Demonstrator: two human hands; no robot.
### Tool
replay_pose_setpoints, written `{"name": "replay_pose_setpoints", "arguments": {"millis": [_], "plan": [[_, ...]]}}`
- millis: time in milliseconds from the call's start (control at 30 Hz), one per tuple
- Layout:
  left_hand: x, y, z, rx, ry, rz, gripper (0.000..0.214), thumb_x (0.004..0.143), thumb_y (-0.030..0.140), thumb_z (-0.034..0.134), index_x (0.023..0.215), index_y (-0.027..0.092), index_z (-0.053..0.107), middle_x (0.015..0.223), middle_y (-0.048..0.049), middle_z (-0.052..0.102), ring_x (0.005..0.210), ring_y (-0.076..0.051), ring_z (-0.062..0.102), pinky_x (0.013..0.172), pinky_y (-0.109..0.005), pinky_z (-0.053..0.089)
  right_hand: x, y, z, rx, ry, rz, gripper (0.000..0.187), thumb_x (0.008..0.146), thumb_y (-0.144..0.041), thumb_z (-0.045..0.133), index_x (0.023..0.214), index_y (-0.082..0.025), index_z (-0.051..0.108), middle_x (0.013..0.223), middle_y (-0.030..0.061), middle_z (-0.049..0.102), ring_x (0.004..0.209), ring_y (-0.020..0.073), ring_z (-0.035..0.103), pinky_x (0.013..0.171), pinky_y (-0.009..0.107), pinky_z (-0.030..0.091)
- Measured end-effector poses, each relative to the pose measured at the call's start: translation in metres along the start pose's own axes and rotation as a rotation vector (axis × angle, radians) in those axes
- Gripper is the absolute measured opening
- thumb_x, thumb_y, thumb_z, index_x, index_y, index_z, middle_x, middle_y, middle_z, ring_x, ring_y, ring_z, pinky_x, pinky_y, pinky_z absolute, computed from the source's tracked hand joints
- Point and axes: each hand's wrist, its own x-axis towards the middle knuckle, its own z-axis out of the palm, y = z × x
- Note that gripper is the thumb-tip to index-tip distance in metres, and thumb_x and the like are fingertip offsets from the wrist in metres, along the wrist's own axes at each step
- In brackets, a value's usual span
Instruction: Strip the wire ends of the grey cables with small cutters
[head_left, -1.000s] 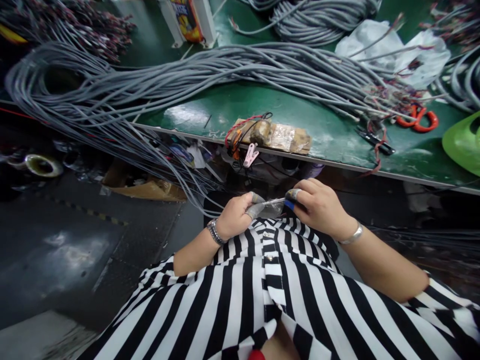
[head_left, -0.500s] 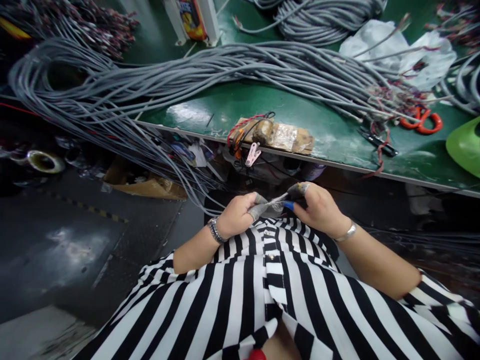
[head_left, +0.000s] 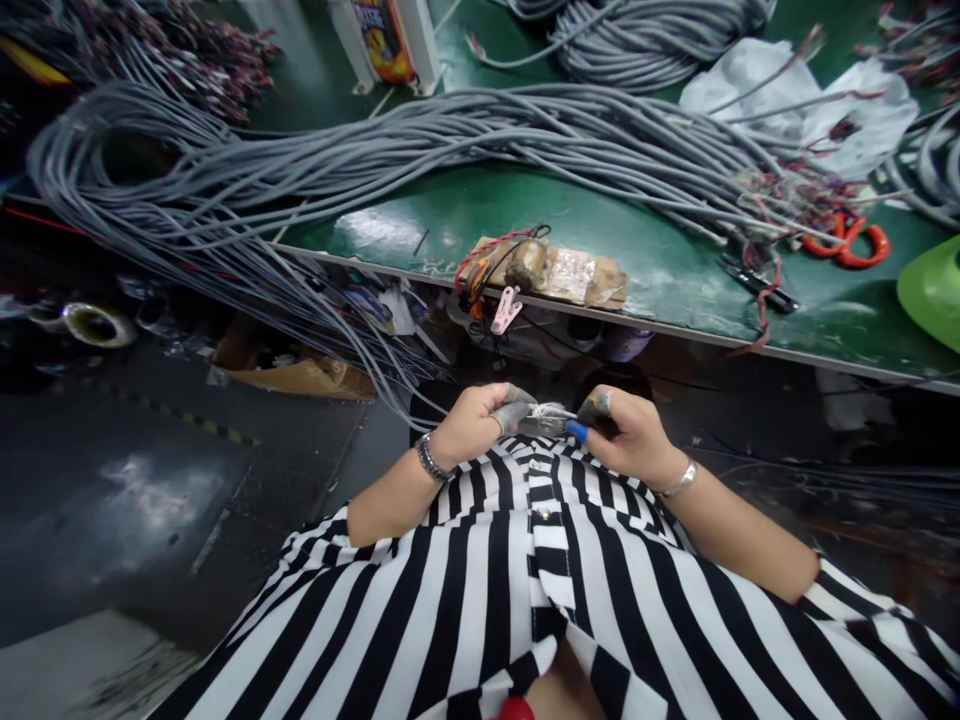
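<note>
My left hand, with grey covers on thumb and fingertip, pinches a grey cable that runs in from the left. From its fingertips the cable's end shows whitish loose strands in front of my striped shirt. My right hand is closed at the other side of these strands, with a blue cover on one fingertip and grey ones on others. Its fingertips pinch the far end of the strands; exactly which wires they grip is too small to make out.
A long bundle of grey cables lies across the green bench and hangs off its left edge. Orange-handled scissors, a black tool, and a wooden block with a pink clip lie near the front edge.
My right hand has dropped slightly and its fingers have shifted. The whitish strands between my hands show more spread out. My left hand has hardly moved.
</note>
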Motion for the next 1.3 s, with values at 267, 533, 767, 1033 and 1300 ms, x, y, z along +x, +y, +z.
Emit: {"name": "replay_pose_setpoints", "arguments": {"millis": [267,533,767,1033,1300], "plan": [[-0.001,0.002,0.005,0.084,-0.062,0.069,0.020,0.083,0.029,0.055,0.080,0.012,0.067,0.070,-0.0012,0.062,0.065,-0.010,0.054,0.062,-0.020,0.044,0.003,0.004,0.016,-0.045,0.147,0.309,0.009,0.079,-0.023,0.059,0.074,-0.020,0.053,0.066,0.0009,0.058,0.058,0.0132,0.052,0.056,0.025,0.042],[-0.001,-0.007,0.007,-0.045,0.109,0.021,0.021,0.082,0.028,0.057,0.092,0.013,0.068,0.081,-0.0040,0.069,0.069,-0.012,0.060,0.066,-0.022,0.049,0.000,-0.007,0.006,0.154,-0.100,-0.031,0.008,0.079,-0.022,0.055,0.072,-0.019,0.054,0.062,-0.0003,0.056,0.054,0.0109,0.049,0.052,0.023,0.041],[-0.002,0.006,0.008,0.020,-0.075,0.056,0.017,0.080,0.024,0.058,0.086,0.012,0.068,0.077,-0.0027,0.068,0.069,-0.011,0.059,0.066,-0.021,0.048,0.007,0.012,0.017,-0.150,0.237,0.263,0.008,0.083,-0.027,0.056,0.080,-0.020,0.058,0.075,0.0046,0.063,0.069,0.0176,0.059,0.065,0.030,0.048],[0.001,-0.001,0.003,0.057,-0.024,0.033,0.014,0.078,0.022,0.058,0.083,0.011,0.067,0.075,-0.0029,0.068,0.066,-0.012,0.060,0.063,-0.021,0.048,0.001,-0.001,0.006,0.093,0.032,0.130,0.013,0.083,-0.027,0.055,0.074,-0.019,0.058,0.067,0.0017,0.057,0.061,0.0137,0.052,0.057,0.026,0.042],[0.001,-0.006,0.010,0.234,0.134,0.130,0.017,0.082,0.027,0.056,0.083,0.015,0.068,0.077,-0.0034,0.069,0.070,-0.013,0.062,0.066,-0.022,0.048,0.002,-0.012,0.000,0.284,-0.077,0.112,0.024,0.084,-0.033,0.056,0.065,-0.019,0.052,0.058,-0.0012,0.050,0.053,0.0105,0.044,0.051,0.024,0.035]]}}
